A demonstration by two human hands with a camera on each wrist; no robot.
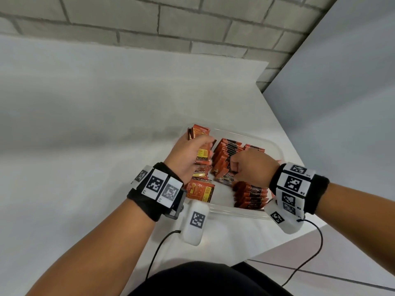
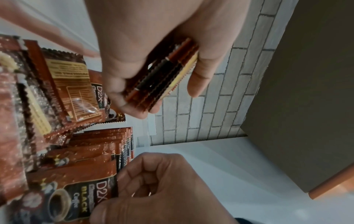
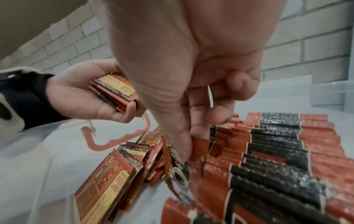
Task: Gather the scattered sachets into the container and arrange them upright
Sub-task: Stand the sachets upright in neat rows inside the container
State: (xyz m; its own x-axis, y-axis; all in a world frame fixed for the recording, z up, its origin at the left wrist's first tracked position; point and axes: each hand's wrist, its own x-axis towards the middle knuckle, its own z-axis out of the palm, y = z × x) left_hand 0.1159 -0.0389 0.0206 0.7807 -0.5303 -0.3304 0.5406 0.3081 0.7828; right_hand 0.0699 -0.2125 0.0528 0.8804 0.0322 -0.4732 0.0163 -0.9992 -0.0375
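Observation:
A clear plastic container stands on the white table and holds red-and-black coffee sachets. My left hand hovers over its left side and grips a small stack of sachets edge-on between thumb and fingers. My right hand pinches the top edge of the front sachet of a long leaning row in the middle. A second row stands at the near right. Loose sachets lie in a rough pile at the near left, below my left wrist.
A pink latch hangs on the container's left wall. The table's right edge runs close beside the container, with a grey panel beyond it. A brick wall stands behind. Cables trail from both wrists toward my body.

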